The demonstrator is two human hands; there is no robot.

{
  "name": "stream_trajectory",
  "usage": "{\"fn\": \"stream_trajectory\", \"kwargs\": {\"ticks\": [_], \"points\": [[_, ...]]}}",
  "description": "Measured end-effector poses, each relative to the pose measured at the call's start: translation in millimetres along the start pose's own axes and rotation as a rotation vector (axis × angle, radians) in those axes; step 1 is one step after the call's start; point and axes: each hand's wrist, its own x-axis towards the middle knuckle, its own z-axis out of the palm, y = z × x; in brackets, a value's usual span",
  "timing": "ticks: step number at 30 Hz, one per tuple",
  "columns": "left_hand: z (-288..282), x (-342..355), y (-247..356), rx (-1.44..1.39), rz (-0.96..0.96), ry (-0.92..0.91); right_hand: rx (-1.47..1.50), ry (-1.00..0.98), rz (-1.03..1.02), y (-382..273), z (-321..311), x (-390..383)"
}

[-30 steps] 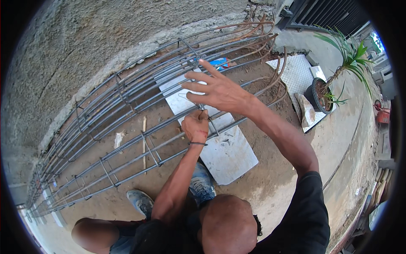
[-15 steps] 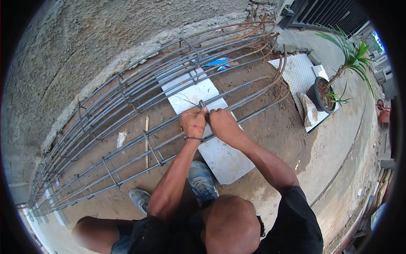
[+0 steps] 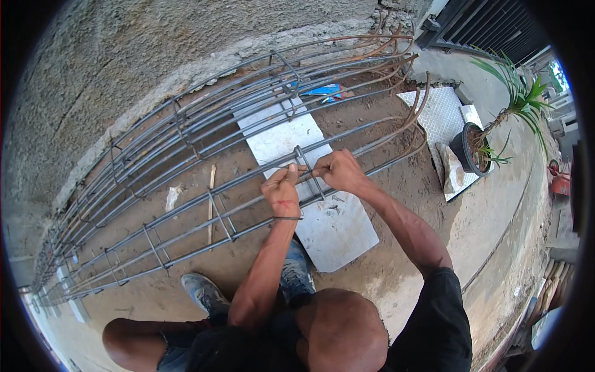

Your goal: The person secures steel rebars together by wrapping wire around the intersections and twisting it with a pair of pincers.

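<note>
A steel rebar cage (image 3: 186, 243) of long bars and square stirrups lies before me. Both hands meet at one stirrup (image 3: 317, 186) near its right end. On the stirrup's left side, my left hand (image 3: 282, 186) is closed in a pinch over the bars, thumb uppermost. My right hand (image 3: 341, 170) is closed just to the right of the stirrup, fingers curled toward the left hand. What either pinch holds is too small to make out. A dark thin band (image 3: 287, 218) circles my left wrist.
A second rebar cage (image 3: 232, 87) lies along the rough wall (image 3: 124, 56). Beneath both runs a pale board (image 3: 338, 235). To the right stand a potted plant (image 3: 465, 152) and a broken stone piece (image 3: 453, 168) on a textured sheet (image 3: 434, 108). A thin wooden stick (image 3: 211, 204) lies on the soil.
My hands have drawn slightly apart, the right one moving right and up. The stirrup they covered now shows between them. A thin wire loop seen above the left hand no longer shows.
</note>
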Motion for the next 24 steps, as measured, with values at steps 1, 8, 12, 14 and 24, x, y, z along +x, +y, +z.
{"fn": "stream_trajectory", "kwargs": {"ticks": [1, 8, 12, 14, 24], "points": [[-7, -5, 0, 0.03, 0.104, -0.011, 0.048, -0.123, 0.102, -8, -3, 10], [5, -46, -22, 0.611, 0.653, -0.082, -0.248, -0.573, 0.337, -28, -1, 66], [36, -63, -30, 0.661, 0.676, -0.004, -0.516, -0.586, 0.101, -36, 7, 67], [39, -63, -24, 0.632, 0.557, 0.045, -0.521, -0.644, 0.106, -41, -2, 66], [-18, -62, -17, 0.495, 0.552, 0.003, -0.765, -0.797, -0.449, -38, -3, 58]]}}
